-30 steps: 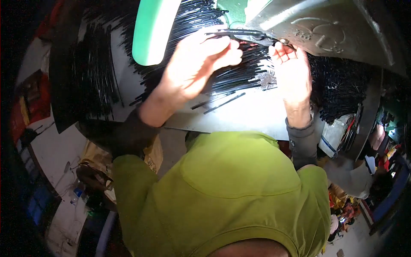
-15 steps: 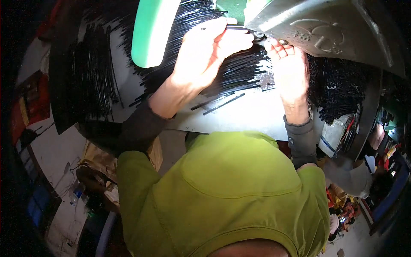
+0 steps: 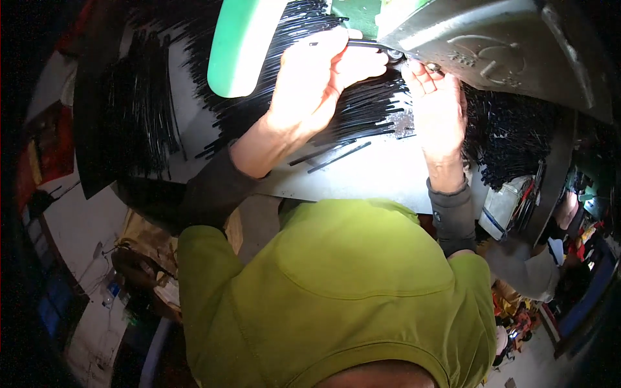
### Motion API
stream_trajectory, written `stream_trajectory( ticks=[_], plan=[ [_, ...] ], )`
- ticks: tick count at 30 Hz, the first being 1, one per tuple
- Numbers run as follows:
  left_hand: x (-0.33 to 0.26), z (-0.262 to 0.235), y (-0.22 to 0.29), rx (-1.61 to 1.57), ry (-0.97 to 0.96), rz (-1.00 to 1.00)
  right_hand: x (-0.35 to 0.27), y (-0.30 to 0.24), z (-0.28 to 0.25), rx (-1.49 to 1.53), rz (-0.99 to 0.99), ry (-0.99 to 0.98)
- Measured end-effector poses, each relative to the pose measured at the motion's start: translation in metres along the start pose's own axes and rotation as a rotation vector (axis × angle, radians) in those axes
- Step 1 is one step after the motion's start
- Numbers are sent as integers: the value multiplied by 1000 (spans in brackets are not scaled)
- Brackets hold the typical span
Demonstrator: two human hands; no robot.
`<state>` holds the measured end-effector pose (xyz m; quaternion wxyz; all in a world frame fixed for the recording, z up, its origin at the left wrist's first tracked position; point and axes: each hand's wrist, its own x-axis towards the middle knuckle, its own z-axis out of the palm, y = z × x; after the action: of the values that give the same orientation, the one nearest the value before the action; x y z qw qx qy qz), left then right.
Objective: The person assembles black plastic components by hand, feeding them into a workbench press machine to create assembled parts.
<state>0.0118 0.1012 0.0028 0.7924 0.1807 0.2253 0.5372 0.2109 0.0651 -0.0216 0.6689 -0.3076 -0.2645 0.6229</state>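
Observation:
Bright light washes out my left hand, which pinches a thin black tube. The tube points right, into the machine's small round metal part. On the other side of that part is my right hand, palm partly turned up and fingers curled just under the grey metal machine housing. What its fingertips grip, if anything, is too small and bright to make out. Beneath both hands lies a thick layer of similar black tubes on the pale worktable.
A green and white lamp hangs over the table's left side, near my left forearm. More black tubes are heaped at the left and the right. A white box stands by the table's right edge.
The view has shifted slightly, so the lamp and machine sit a little further right. Both hands keep nearly the same places at the machine, and the black tube is still in my left hand.

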Motion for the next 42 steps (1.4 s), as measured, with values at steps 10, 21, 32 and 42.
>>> stream_trajectory(
  ticks=[10,21,32,42],
  plan=[
    [-4,0,-5,-14,-8,46,6,-3,1,39,-5,44],
    [-3,0,-10,-51,79,45,8,-8,-1,-5,93,184],
    [1,-5,-3,13,47,56,0,0,-1,24,52,19],
    [0,-10,-8,28,-183,158,-7,0,10,84,8,143]
  ],
)
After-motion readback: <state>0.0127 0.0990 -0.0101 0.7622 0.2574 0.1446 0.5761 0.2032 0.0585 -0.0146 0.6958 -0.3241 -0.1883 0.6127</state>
